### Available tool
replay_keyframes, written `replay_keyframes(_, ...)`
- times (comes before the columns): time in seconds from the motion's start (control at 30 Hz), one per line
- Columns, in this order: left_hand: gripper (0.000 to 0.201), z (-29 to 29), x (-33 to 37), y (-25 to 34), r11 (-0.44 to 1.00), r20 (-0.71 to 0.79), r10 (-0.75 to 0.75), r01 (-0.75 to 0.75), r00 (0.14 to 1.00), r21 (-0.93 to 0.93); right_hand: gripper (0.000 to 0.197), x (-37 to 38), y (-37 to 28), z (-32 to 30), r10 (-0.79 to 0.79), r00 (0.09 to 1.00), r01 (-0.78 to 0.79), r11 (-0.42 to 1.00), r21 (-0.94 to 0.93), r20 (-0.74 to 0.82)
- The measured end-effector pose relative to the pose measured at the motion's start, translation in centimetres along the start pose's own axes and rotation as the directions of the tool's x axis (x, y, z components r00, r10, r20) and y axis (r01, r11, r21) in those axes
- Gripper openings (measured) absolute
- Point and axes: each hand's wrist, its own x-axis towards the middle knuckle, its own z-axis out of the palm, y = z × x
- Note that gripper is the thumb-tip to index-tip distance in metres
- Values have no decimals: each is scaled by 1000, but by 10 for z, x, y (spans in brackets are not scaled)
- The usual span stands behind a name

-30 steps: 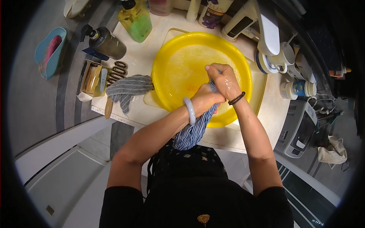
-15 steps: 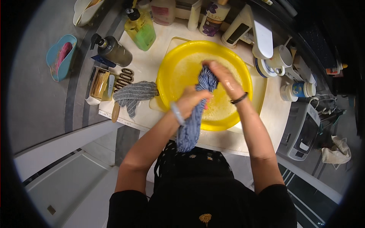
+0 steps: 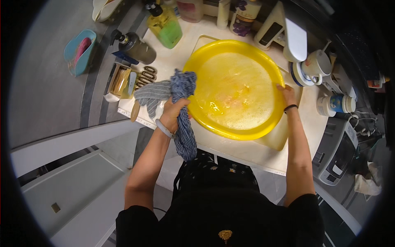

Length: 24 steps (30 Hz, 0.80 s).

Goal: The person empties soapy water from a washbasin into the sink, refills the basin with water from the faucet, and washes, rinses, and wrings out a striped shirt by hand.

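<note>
Leftward, away from above the yellow basin, has come the twisted blue striped cloth, now by a gray striped cloth. Its middle is clenched in the left hand; the right hand grasps the basin's right rim. Foamy water lies inside; far left, a blue holder carries something pink.

On the counter stands the basin — behind it bottles, at its left a cloth, right a mug.
</note>
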Motion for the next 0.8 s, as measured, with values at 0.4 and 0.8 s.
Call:
replay_keyframes(0.4, 12, 21, -34, 22, 967, 227, 246, -256, 942, 15, 17, -10, -54, -22, -33, 999, 30, 995, 100, 30)
replay_keyframes(0.8, 18, 17, -105, 20, 982, 219, 186, -189, 958, -7, 22, -39, -92, -67, 51, 962, -59, 998, 22, 267)
